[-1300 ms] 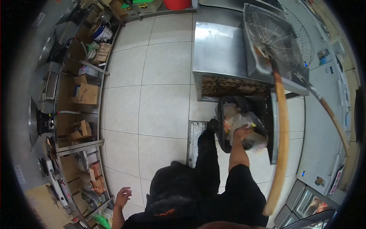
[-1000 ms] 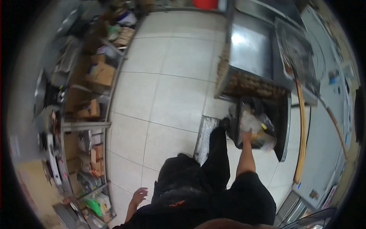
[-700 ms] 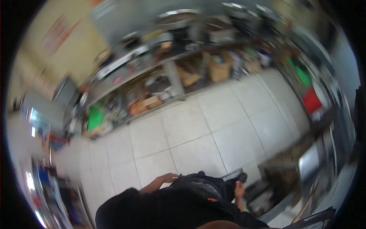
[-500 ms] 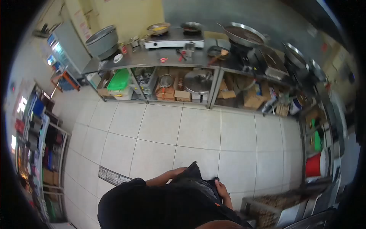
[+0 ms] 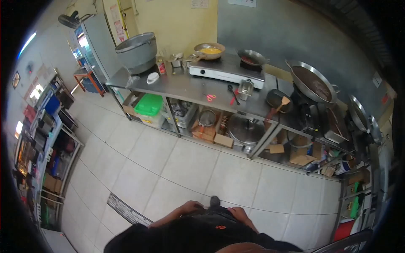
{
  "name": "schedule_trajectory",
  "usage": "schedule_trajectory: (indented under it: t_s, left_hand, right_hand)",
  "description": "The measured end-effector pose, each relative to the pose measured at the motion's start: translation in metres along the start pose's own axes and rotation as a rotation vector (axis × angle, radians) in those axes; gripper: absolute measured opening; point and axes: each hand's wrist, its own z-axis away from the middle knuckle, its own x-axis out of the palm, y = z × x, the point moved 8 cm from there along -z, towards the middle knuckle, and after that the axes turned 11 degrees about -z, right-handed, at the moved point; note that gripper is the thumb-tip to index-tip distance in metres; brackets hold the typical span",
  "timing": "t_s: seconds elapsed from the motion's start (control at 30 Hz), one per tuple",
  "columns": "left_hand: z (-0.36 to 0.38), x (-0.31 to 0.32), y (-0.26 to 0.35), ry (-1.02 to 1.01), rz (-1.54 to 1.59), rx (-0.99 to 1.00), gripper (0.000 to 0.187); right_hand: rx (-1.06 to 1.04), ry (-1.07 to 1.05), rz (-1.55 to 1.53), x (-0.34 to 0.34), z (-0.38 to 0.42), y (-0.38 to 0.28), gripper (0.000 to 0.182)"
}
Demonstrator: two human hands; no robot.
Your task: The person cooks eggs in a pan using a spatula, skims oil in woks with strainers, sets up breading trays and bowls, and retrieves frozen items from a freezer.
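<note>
At the bottom of the head view, my left hand (image 5: 192, 206) is at the left edge of the black cloth (image 5: 202, 225) over my front, fingers curled against it. My right hand (image 5: 239, 214) holds the cloth's right side in the same way, with the fingertips partly hidden. A small orange mark shows on the cloth. The tip of a dark shoe (image 5: 215, 201) pokes out on the floor between my hands.
Ahead runs a steel counter (image 5: 177, 86) with a large grey pot (image 5: 137, 52), a two-burner stove (image 5: 228, 71), a pan of yellow food (image 5: 209, 51), a big wok (image 5: 312, 82) and scissors (image 5: 209, 97). Shelving (image 5: 55, 147) lines the left. A floor drain (image 5: 126, 208) lies left of me.
The black cloth was raised and bunched between my hands; now it lies lower and flatter against me. My hands have drawn closer to my body. The view has tilted, bringing the counter nearer.
</note>
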Motion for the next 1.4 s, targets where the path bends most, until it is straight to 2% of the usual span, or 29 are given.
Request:
schedule_trajectory:
  t_s: [0.07,0.1,0.13,0.2,0.27,0.33,0.37,0.4,0.47,0.5,0.53,0.6,0.67,0.7,0.73,0.77,0.8,0.87,0.93,1.0,1.07,1.13,1.17,1.2,1.27,1.3,1.37,1.4]
  left_hand:
    - [0.015,-0.057,-0.029,0.217,0.234,-0.067,0.035]
    - [0.035,-0.089,-0.027,0.321,0.319,-0.078,0.041]
    - [0.047,-0.104,-0.031,0.321,0.326,-0.081,0.041]
    - [0.07,-0.127,-0.074,0.445,0.832,-0.255,0.044]
    - [0.073,-0.121,-0.145,0.573,0.893,-0.242,0.044]
    - [0.094,-0.139,-0.148,0.617,1.112,-0.361,0.046]
    - [0.098,-0.147,-0.166,0.696,1.061,-0.349,0.052]
    - [0.097,-0.153,-0.181,0.691,1.063,-0.352,0.052]
    - [0.123,-0.175,-0.226,0.954,1.151,-0.473,0.058]
    - [0.129,-0.176,-0.275,0.959,1.003,-0.49,0.059]
    - [0.135,-0.182,-0.307,0.943,1.008,-0.491,0.059]
    - [0.15,-0.2,-0.36,0.989,1.063,-0.652,0.058]
    - [0.159,-0.259,-0.374,0.966,1.245,-0.581,0.058]
    - [0.162,-0.295,-0.388,0.964,1.125,-0.565,0.057]
    - [0.165,-0.328,-0.399,0.956,1.008,-0.549,0.057]
    - [0.169,-0.366,-0.402,0.958,0.943,-0.557,0.056]
    - [0.168,-0.408,-0.399,0.965,0.876,-0.56,0.055]
    - [0.148,-0.489,-0.387,0.964,0.783,-0.507,0.055]
    - [0.103,-0.57,-0.361,0.964,0.622,-0.41,0.055]
    - [0.045,-0.651,-0.297,0.935,0.554,-0.287,0.052]
    - [-0.024,-0.708,-0.235,0.86,0.724,-0.168,0.048]
    - [-0.091,-0.754,-0.164,0.757,0.77,-0.106,0.045]
    - [-0.124,-0.773,-0.127,0.676,0.737,-0.062,0.045]
    - [-0.155,-0.788,-0.095,0.589,0.7,-0.019,0.045]
    - [-0.214,-0.802,-0.045,0.437,0.644,0.065,0.045]
    - [-0.234,-0.806,-0.019,0.354,0.623,0.064,0.048]
    - [-0.271,-0.816,0.015,0.264,0.61,0.058,0.051]
    - [-0.29,-0.816,0.025,0.19,0.628,0.052,0.056]
  right_hand:
    - [-0.12,-0.17,0.051,0.004,-0.076,-0.03,0.041]
    - [-0.291,-0.244,0.041,-0.005,-0.1,-0.074,0.034]
    - [-0.193,-0.396,-0.06,0.001,-0.14,-0.073,0.03]
    - [-0.279,-0.508,0.101,-0.015,-0.197,-0.137,0.028]
    - [-0.391,-0.501,0.207,-0.02,-0.253,-0.199,0.03]
    - [-0.436,-0.605,0.277,-0.007,-0.302,-0.257,0.035]
    - [-0.434,-0.643,0.343,0.005,-0.324,-0.284,0.037]
    - [-0.432,-0.679,0.405,0.018,-0.344,-0.305,0.039]
    - [-0.467,-0.662,0.485,0.04,-0.393,-0.331,0.039]
    - [-0.46,-0.657,0.489,0.045,-0.421,-0.345,0.037]
    - [-0.444,-0.655,0.497,0.046,-0.443,-0.353,0.036]
    - [-0.443,-0.609,0.279,0.02,-0.485,-0.392,0.034]
    - [-0.33,-0.375,0.233,-0.044,-0.5,-0.47,0.029]
    - [-0.602,-0.287,0.143,-0.078,-0.529,-0.494,0.027]
    - [-0.362,-0.205,0.028,-0.116,-0.554,-0.505,0.026]
    - [-0.442,0.01,0.013,-0.162,-0.544,-0.555,0.028]
    - [-0.383,0.071,0.035,-0.202,-0.565,-0.576,0.028]
    - [-0.386,0.269,-0.183,-0.277,-0.603,-0.614,0.036]
    - [-0.442,0.513,-0.003,-0.33,-0.622,-0.667,0.05]
    - [-0.374,0.522,0.053,-0.36,-0.663,-0.697,0.049]
    - [-0.311,0.522,0.111,-0.378,-0.707,-0.709,0.049]
    - [-0.187,0.383,0.401,-0.377,-0.757,-0.71,0.05]
    - [-0.15,0.364,0.423,-0.378,-0.77,-0.705,0.038]
    - [-0.141,0.354,0.41,-0.385,-0.782,-0.697,0.038]
    - [-0.306,0.297,0.715,-0.39,-0.8,-0.696,0.032]
    - [-0.297,0.294,0.709,-0.401,-0.796,-0.693,0.032]
    - [-0.072,0.246,0.436,-0.43,-0.776,-0.68,0.038]
    - [-0.061,0.239,0.436,-0.445,-0.778,-0.675,0.038]
